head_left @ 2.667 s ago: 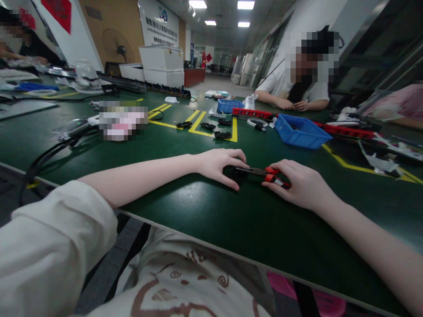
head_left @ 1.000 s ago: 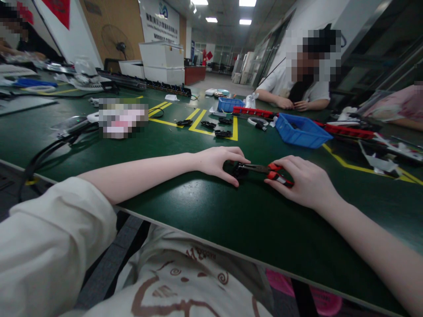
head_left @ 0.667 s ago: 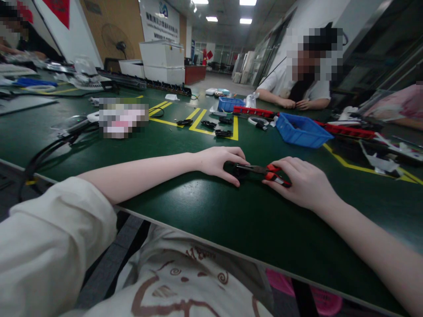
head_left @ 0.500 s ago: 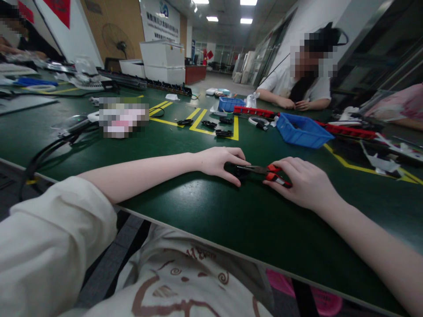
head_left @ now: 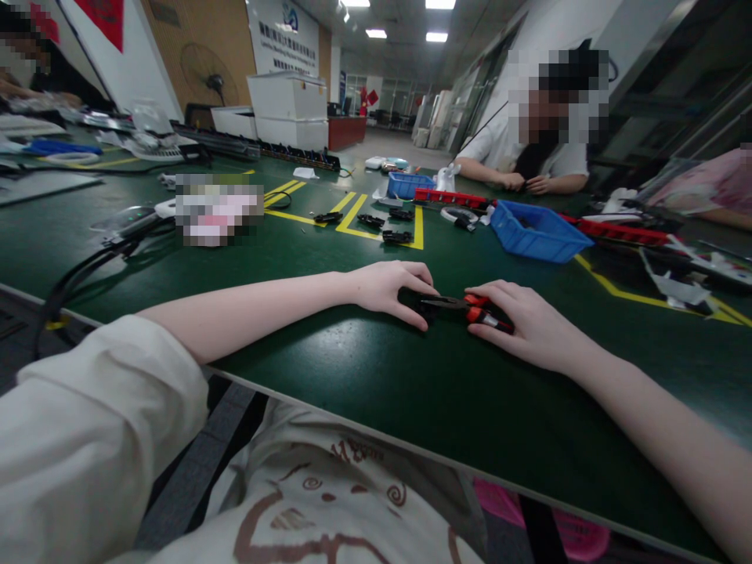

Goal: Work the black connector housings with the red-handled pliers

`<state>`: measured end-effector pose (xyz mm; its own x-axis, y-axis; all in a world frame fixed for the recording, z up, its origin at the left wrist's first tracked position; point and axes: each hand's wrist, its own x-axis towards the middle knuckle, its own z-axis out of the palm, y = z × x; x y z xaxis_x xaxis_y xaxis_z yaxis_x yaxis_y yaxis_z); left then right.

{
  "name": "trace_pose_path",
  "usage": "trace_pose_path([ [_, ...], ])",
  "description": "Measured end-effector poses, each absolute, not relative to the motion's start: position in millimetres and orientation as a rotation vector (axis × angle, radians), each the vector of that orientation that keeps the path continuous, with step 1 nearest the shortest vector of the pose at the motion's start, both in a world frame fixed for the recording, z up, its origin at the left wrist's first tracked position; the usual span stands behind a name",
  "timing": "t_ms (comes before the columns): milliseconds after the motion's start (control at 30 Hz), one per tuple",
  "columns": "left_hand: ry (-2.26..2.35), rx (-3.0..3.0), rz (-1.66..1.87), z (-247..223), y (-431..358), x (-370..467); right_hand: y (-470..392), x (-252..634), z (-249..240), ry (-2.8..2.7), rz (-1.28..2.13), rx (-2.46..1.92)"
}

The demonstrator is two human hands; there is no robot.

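My right hand [head_left: 525, 319] is closed round the red-and-black handles of a pair of long-nose pliers [head_left: 450, 303]. The jaws point left, at a small black part [head_left: 424, 306] on the green table. My left hand [head_left: 392, 291] holds that part between thumb and fingers from the left side. The plier tips overlap the part; whether they grip it I cannot tell. Beyond the hands, several similar black parts [head_left: 397, 236] lie in and beside a yellow-taped outline.
A blue bin [head_left: 537, 233] stands at the right, a smaller blue bin [head_left: 410, 186] farther back, near a red strip [head_left: 452, 198]. Black cables [head_left: 88, 270] and a blurred pink item [head_left: 217, 215] lie at the left. Across the table sits a person in a white shirt [head_left: 487, 149].
The pliers and my right hand have shifted slightly left, and the handles look a little more spread. My left hand and the black part stay almost where they were.
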<state>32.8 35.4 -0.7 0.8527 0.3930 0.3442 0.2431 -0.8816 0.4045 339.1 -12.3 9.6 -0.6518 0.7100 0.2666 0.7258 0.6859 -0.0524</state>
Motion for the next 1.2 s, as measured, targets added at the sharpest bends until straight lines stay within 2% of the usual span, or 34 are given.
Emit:
trace_pose_path([
  [333,0.525,2.638,0.682,-2,36,32,-7,369,9,-2.626,-0.07,-1.337],
  [600,0.552,2.538,0.891,-4,45,32,-13,349,10,-2.582,-0.427,-1.252],
  [1100,0.514,2.548,0.942,-5,45,33,-19,345,10,-2.556,-0.486,-1.249],
  [1200,0.504,2.552,0.942,-6,45,34,-22,345,10,-2.514,-0.415,-1.31],
])
